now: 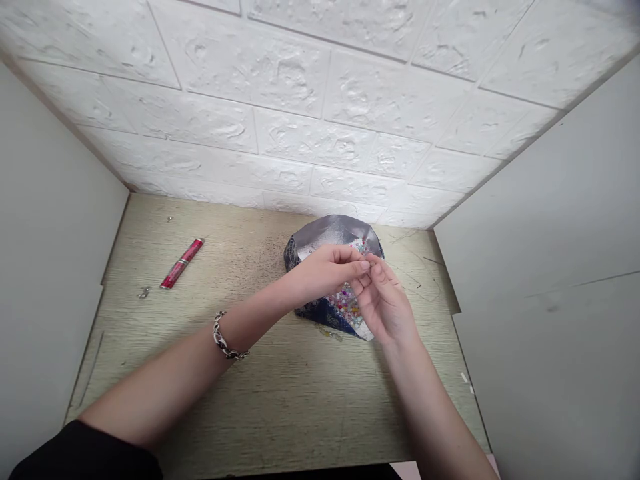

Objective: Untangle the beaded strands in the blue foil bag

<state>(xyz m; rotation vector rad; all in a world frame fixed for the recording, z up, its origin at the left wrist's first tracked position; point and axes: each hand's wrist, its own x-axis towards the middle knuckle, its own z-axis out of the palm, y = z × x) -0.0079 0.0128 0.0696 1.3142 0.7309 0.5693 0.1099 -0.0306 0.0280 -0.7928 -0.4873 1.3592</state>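
Observation:
My left hand [333, 268] and my right hand [384, 297] meet fingertip to fingertip above an opened bag [327, 315] with a silvery lining and a dark blue patterned outside. Both hands are closed in a pinch. Whatever sits between the fingertips is too small to make out. Many small colourful beads [346, 303] lie in the bag, partly hidden beneath my hands. A chain bracelet [223, 340] circles my left wrist.
On the left of the wooden tabletop [280, 400] lies a red tube-like packet [183, 263]. Small metal pieces [145, 292] rest near it. Thin thread-like strands [425, 277] lie at the right. Grey side panels and a white brick-patterned wall [290, 127] enclose the table.

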